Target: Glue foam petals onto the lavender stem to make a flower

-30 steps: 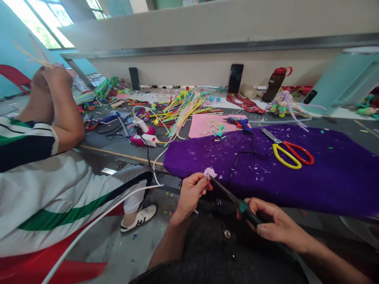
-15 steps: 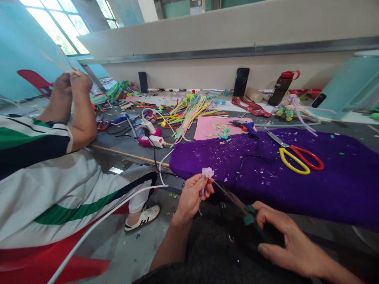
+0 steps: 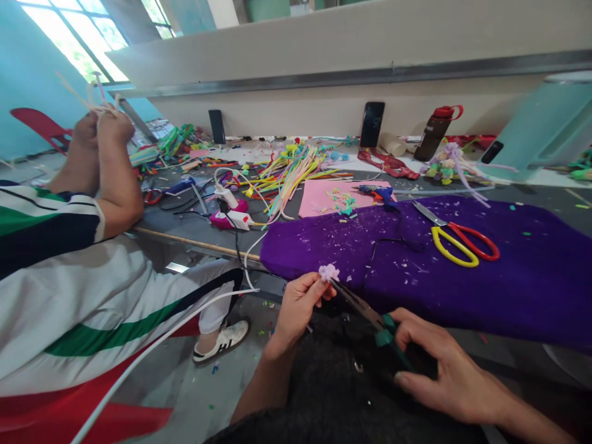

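Observation:
My left hand (image 3: 298, 303) pinches a small pale purple paper flower (image 3: 328, 272) on a thin stem, held just in front of the table edge. My right hand (image 3: 437, 364) grips the green handles of dark scissors (image 3: 365, 309). Their blades point up and left, with the tips right at the flower. Both hands hover over my lap, which is covered by dark fabric. A purple cloth (image 3: 462, 271), speckled with paper scraps, lies on the table right behind them.
Red-and-yellow scissors (image 3: 457, 240) and a blue glue gun (image 3: 377, 193) lie on the cloth, near a pink sheet (image 3: 324, 197), colourful strips (image 3: 291, 169), two phones and a bottle (image 3: 432, 132). At left a person in a striped shirt (image 3: 69, 259) holds thin sticks.
My right hand has shifted its grip on the scissor handles, and the blades stay at the flower. The view swayed slightly. The person at left keeps working the sticks.

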### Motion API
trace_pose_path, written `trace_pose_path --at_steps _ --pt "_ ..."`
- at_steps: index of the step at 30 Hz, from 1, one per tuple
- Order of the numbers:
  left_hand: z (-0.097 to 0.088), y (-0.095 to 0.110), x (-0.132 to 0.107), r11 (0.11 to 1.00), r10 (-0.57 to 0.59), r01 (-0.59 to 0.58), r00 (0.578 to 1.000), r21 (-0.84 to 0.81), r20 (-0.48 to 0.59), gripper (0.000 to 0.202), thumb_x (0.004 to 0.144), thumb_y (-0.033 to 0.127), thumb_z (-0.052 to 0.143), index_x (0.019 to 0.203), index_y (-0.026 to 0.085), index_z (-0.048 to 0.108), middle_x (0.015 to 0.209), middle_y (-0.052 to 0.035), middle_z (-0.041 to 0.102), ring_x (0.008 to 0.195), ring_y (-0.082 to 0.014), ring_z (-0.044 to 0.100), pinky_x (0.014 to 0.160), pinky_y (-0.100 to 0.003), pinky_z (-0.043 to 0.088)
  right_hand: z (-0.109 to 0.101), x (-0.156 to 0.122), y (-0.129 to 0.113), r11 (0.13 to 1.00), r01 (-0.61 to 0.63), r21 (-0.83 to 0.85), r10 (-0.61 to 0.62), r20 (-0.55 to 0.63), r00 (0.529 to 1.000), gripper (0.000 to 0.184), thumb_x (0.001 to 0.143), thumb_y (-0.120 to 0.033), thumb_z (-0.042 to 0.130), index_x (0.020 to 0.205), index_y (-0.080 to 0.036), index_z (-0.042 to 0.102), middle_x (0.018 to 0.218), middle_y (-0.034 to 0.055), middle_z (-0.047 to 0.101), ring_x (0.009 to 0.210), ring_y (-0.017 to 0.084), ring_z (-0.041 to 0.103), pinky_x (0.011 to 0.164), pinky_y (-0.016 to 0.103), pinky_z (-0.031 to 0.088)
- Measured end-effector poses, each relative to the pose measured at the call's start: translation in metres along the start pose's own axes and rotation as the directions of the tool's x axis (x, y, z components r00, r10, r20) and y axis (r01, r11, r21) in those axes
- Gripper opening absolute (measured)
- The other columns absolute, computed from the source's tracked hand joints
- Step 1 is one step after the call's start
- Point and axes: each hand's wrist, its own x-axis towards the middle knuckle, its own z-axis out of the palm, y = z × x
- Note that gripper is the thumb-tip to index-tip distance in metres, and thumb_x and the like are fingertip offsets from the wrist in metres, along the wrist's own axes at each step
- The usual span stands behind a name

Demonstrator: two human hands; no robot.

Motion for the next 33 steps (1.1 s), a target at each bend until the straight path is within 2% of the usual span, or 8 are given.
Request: trace_pose_path --at_steps 4,16,23,30,33 --pt "-0.0010 0.0006 0.0002 0.999 0.016 -0.016 1.000 0.039 0.000 0.025 0.080 0.036 0.057 0.066 0.016 0.065 0.062 -0.0022 0.063 0.054 -0.0110 0.050 0.049 -0.021 0.035 -0.0009 -0.0001 0.0003 1.000 0.004 0.011 -0.004 -0.013 1.000 0.026 0.064 -0.007 0.057 0.077 -0.022 0.040 0.097 0.0027 0.054 0.084 0.019 0.053 0.075 0.031 0.042" --pt "-0.0005 -0.0025 0.0002 1.000 0.015 -0.015 1.000 -0.011 -0.023 0.025 0.079 0.036 0.057 0.067 0.016 0.065 0.062 -0.0022 0.064 0.054 -0.0108 0.051 0.050 -0.021 0.035 -0.0038 -0.0004 0.0021 0.997 0.011 0.076 -0.011 -0.005 1.000 0.023 0.065 -0.009 0.059 0.076 -0.021 0.043 0.092 0.0021 0.054 0.081 0.019 0.052 0.072 0.030 0.042" --pt "-0.0002 -0.0015 -0.0003 0.997 0.021 -0.021 1.000 0.076 0.008 0.026 0.079 0.037 0.056 0.066 0.016 0.065 0.062 -0.0024 0.063 0.055 -0.0118 0.051 0.051 -0.021 0.036 -0.0034 0.0012 0.0029 0.994 0.019 0.112 -0.017 -0.012 1.000 0.023 0.065 -0.009 0.060 0.076 -0.021 0.044 0.091 0.0025 0.055 0.079 0.019 0.052 0.071 0.030 0.042" --pt "-0.0013 -0.0037 -0.0003 0.995 0.031 -0.035 0.998 0.092 0.046 0.025 0.081 0.034 0.054 0.067 0.016 0.065 0.061 -0.0016 0.064 0.054 -0.0109 0.052 0.050 -0.021 0.036 -0.0001 0.0015 0.0042 0.994 0.003 0.108 -0.004 0.011 1.000 0.025 0.065 -0.013 0.063 0.076 -0.021 0.042 0.095 0.0026 0.053 0.084 0.020 0.052 0.075 0.031 0.041" --pt "-0.0013 -0.0047 0.0002 0.995 0.042 -0.047 0.998 0.084 0.050 0.025 0.081 0.032 0.054 0.066 0.016 0.065 0.061 -0.0013 0.064 0.052 -0.0100 0.050 0.049 -0.020 0.035 0.0016 0.0022 0.0058 0.995 -0.002 0.105 0.001 0.014 1.000 0.025 0.064 -0.010 0.060 0.076 -0.021 0.041 0.093 0.0018 0.052 0.083 0.019 0.051 0.074 0.030 0.040"
